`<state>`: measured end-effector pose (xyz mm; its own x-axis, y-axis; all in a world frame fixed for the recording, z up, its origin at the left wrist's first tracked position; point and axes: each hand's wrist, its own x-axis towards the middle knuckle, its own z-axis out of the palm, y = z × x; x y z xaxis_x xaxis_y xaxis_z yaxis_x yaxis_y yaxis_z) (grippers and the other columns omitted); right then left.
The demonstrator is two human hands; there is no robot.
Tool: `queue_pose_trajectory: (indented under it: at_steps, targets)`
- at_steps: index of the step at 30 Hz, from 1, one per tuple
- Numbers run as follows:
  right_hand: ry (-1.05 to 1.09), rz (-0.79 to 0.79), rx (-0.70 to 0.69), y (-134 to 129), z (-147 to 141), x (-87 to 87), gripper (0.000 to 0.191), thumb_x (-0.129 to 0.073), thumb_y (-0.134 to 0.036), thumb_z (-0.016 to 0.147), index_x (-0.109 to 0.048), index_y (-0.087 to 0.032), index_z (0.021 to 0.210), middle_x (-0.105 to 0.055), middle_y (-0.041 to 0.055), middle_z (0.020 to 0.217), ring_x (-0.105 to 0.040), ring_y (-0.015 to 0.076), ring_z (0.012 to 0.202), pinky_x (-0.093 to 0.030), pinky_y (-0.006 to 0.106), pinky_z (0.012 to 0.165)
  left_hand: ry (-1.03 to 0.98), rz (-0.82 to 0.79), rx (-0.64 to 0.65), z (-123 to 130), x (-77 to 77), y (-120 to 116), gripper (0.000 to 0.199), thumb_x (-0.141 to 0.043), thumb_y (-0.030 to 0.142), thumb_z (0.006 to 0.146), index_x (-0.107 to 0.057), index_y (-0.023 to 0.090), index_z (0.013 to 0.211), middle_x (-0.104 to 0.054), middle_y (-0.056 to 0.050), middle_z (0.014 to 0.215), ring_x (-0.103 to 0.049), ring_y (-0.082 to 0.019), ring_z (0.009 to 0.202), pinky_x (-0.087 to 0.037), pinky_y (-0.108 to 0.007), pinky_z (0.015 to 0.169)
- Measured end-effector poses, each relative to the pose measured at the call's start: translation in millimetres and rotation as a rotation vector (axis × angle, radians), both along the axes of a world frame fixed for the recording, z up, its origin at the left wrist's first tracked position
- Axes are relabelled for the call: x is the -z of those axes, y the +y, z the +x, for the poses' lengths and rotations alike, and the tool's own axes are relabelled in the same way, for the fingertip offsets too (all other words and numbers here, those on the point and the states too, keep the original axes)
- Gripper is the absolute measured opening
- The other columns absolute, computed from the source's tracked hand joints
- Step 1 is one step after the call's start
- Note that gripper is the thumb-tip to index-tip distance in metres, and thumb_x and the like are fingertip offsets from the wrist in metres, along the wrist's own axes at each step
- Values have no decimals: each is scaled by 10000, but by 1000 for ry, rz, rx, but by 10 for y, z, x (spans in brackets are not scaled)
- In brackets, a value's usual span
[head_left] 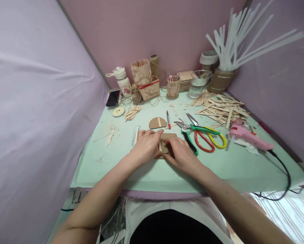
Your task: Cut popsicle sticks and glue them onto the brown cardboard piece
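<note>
Brown cardboard [169,136] lies on the green tabletop, partly covered by both hands. A pale wooden stick [160,145] stands out against it between them. My left hand [148,144] is closed on the left side of the cardboard, fingers together. From the right, my right hand [179,151] grips a smaller cardboard piece [165,148] with thumb and fingers. Just beyond the hands sits a half-round cardboard piece [154,123] with a stick across it. A red marker [168,120] lies to its right.
Green-handled pruners [187,135] and scissors [205,137] lie right of the hands, then a pink glue gun [250,137] with a black cable. Wooden sticks [218,108] are heaped behind. Along the back stand a bottle [124,84], wooden baskets [150,88] and a water bowl [199,84].
</note>
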<state>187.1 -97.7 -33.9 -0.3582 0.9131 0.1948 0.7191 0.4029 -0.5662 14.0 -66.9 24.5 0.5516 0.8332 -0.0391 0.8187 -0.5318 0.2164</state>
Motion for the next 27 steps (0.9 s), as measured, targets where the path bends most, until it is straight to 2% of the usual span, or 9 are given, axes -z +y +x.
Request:
queue_pose_trajectory:
  at_steps: [8,18,24,27]
  targets:
    - [40,8,-4,0,-20,15,206,-570,-251,869,-521,-202,1063,-613,115,1019,-556,308,1021,-440,457,864,39,-12,28,18,-14,21,651,-643,254,777,-390,111,1360,-682,-152,1130,-533,-331,1134,-319,-471,954]
    - [60,24,-6,-4,-11,49,220,-566,-225,861,-509,-227,1074,-608,103,1020,-554,304,1013,-442,458,861,43,-25,53,15,3,57,646,-644,303,764,-411,144,1346,-684,-143,1111,-546,-345,1127,-336,-475,941]
    - [62,4,0,-9,-13,28,246,-581,-241,853,-491,-209,1080,-606,118,1051,-551,316,1022,-438,471,871,6,-40,57,-13,12,47,692,-672,291,751,-394,163,1372,-625,-161,1230,-549,-351,1166,-351,-476,955]
    - [48,-7,5,-17,8,12,271,-611,-249,833,-481,-207,1067,-607,124,1088,-547,325,1028,-440,481,868,-49,-48,58,-63,10,40,730,-709,338,743,-394,157,1376,-612,-170,1243,-542,-355,1184,-353,-484,965]
